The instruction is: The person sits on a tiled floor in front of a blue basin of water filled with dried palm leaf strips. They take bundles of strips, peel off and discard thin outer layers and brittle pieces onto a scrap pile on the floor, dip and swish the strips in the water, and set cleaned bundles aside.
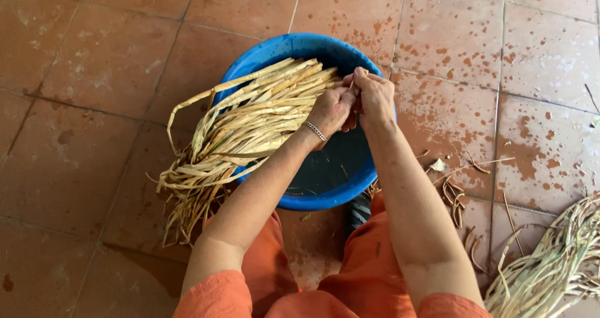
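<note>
Two bare hands meet over a blue tub (294, 46) near the middle top of the frame; the left hand (330, 110) is curled into a fist around the ends of a big bunch of pale dry strips (250, 121); its fingers are pressed together and wrapped tight on the strips; a thin silver bracelet (315, 131) sits on that wrist. The right hand (375, 93) is just beside the left and touches it; its fingers are bent and close together, pinching at the same ends of the bunch; I cannot tell just which strip they pinch.

The bunch lies across the left rim of the tub; its long loose ends fan out and hang down to the floor at the lower left of the tub; one strip loops up and out on the left side. Inside the tub there is dark water.

The floor is red-brown tiles (94, 62), with pale spots on the right side; a few small brown bits (455, 199) lie on the tiles right of the tub; a second heap of pale strips (550, 268) lies in the lower right corner; orange clothes (369, 274) fill the bottom middle of the frame.
</note>
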`<state>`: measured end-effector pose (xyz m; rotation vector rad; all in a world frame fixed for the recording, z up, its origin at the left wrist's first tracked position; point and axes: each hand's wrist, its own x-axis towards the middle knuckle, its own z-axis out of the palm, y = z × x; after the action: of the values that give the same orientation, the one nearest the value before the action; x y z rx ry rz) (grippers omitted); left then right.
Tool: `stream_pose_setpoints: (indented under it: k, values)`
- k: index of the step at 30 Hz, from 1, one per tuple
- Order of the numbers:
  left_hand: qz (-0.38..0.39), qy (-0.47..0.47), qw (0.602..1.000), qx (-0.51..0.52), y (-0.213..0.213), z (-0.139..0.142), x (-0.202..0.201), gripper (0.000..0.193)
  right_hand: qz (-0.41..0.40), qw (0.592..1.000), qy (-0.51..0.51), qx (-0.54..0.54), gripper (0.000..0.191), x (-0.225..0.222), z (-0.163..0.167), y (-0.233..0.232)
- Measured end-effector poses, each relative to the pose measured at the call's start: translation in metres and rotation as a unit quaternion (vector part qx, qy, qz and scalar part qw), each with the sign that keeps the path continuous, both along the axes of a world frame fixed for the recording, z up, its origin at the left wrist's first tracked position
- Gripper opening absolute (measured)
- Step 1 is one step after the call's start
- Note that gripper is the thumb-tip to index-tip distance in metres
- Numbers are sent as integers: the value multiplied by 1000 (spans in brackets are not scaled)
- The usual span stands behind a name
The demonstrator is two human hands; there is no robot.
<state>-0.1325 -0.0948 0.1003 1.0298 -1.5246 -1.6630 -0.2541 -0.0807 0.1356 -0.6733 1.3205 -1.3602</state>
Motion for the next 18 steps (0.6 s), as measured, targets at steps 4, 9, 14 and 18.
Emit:
stream_pose_setpoints:
  k: [4,9,14,18]
  values:
    - [-13,-62,997,-46,-2,5,1,45,-132,968,-210,19,19,-2,-12,-22]
    - [37,-206,917,-339,4,-1,-3,24,-133,971,-194,38,21,-20,-16,-28]
    - [10,-237,909,-342,23,-3,-5,21,-170,971,-167,27,24,-46,-24,-29]
    - [11,-208,916,-342,36,0,1,17,-212,956,-202,-29,17,-71,-36,-34]
